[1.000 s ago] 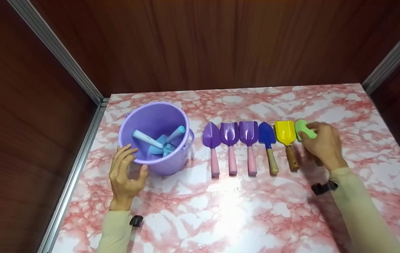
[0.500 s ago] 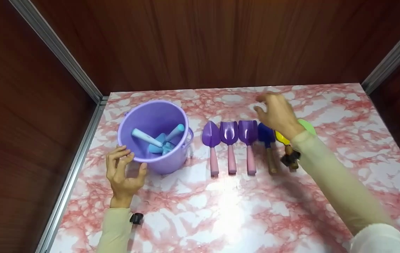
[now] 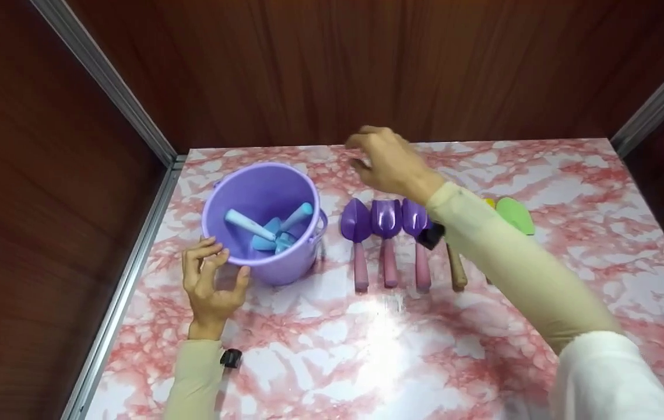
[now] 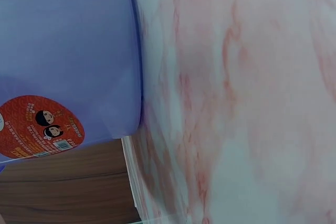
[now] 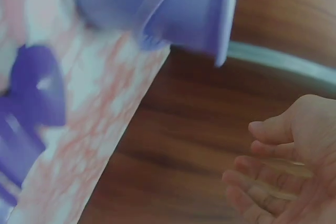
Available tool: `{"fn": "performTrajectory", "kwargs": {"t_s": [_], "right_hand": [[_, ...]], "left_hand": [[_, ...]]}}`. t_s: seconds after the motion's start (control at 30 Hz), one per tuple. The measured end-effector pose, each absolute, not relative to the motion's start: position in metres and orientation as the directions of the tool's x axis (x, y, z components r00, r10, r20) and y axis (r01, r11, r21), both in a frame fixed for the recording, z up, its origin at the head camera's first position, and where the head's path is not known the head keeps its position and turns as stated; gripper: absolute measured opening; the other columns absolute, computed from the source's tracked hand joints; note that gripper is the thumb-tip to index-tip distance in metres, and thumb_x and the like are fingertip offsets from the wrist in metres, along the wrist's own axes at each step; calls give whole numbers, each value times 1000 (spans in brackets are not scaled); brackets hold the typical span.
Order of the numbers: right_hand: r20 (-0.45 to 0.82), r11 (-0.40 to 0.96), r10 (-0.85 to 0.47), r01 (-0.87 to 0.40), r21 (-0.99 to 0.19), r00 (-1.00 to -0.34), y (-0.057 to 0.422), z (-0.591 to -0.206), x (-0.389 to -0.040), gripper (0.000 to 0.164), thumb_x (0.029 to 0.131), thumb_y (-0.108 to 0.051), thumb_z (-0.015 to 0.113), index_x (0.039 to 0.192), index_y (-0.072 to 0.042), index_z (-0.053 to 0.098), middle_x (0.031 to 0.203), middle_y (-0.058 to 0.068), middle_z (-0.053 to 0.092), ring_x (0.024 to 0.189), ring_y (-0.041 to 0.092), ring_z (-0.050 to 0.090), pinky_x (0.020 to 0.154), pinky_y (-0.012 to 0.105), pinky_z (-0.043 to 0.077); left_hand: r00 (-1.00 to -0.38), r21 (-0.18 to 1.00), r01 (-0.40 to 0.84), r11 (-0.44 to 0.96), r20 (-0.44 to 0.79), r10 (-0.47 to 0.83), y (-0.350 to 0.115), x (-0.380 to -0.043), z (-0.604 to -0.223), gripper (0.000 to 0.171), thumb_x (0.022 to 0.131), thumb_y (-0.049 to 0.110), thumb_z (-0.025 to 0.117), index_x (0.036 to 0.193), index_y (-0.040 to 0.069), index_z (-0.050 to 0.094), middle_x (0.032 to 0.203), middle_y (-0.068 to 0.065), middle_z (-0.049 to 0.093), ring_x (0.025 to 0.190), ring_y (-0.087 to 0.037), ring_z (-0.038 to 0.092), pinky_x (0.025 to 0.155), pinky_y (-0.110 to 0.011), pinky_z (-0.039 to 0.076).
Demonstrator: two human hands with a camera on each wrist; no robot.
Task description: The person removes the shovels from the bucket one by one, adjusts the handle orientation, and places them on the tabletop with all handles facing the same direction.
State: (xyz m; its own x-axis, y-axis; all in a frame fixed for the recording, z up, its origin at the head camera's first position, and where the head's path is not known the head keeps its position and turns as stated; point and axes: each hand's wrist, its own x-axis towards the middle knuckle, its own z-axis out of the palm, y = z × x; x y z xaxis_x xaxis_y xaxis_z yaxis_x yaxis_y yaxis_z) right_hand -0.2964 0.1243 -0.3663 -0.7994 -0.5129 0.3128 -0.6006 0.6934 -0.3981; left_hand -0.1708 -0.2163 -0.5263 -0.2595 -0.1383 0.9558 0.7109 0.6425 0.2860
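In the head view a purple bucket [image 3: 273, 271] stands at the left of the table. Inside it lie several light-blue hand trowels [image 3: 250, 226]. My left hand [image 3: 212, 291] is at the bucket's front-left rim, fingers loosely bent with the tips at the rim and the thumb spread along the outer wall. My right hand [image 3: 393, 163] is in the air behind the row of tools, holding nothing; its relaxed fingers also show in the right wrist view. Under and beside that arm are a purple pointed trowel [image 3: 356, 221], a purple scoop [image 3: 387, 219] and another purple scoop [image 3: 415, 219].
Farther right, a wooden handle [image 3: 456, 267], a bit of yellow scoop [image 3: 489, 202] and a green blade [image 3: 515, 214] show past the right sleeve, which hides the rest. Dark wood-look panels [image 3: 332, 70] wall in the pink-marbled table [image 3: 320, 361] at the back and sides.
My right hand has left the green tool, which stays on the table, and moved leftward and up across the row toward the bucket. The left hand has kept its place at the rim.
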Motion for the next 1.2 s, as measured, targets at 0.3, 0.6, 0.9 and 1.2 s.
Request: {"fn": "performTrajectory", "kwargs": {"t_s": [0.3,0.6,0.9,1.2], "right_hand": [[323,555,-662,-733,-394,-676,63,-359,-281,31,101,-10,69,129,2,73,127,19,73,114,34,72,100,39,66],[180,520,-780,-781,-346,-600,17,-372,-271,29,99,-11,72,127,-1,74,123,18,74,111,30,74,95,38,67],[-42,679,-720,-691,-247,-693,-4,-395,-275,18,98,-16,73,111,-6,78,99,13,76,86,27,74,77,41,68],[-188,785,-600,-618,53,-778,-37,-411,-277,22,98,-17,71,118,-10,76,118,13,75,106,33,75,92,48,68]], "left_hand": [[-252,193,686,701,967,-20,-229,-174,-527,49,96,47,73,89,-2,72,94,-24,69,97,-45,67,112,-35,58],[-233,65,718,693,961,151,-243,-170,-516,36,96,33,76,96,-3,79,97,-20,79,98,-44,74,109,-48,62],[-224,-14,717,697,942,249,-243,-170,-512,32,98,30,74,96,-1,80,97,-18,79,94,-39,75,108,-54,61],[-205,-12,704,710,954,220,-242,-170,-517,35,99,33,73,93,-1,80,95,-18,79,90,-38,75,106,-56,62]]}}
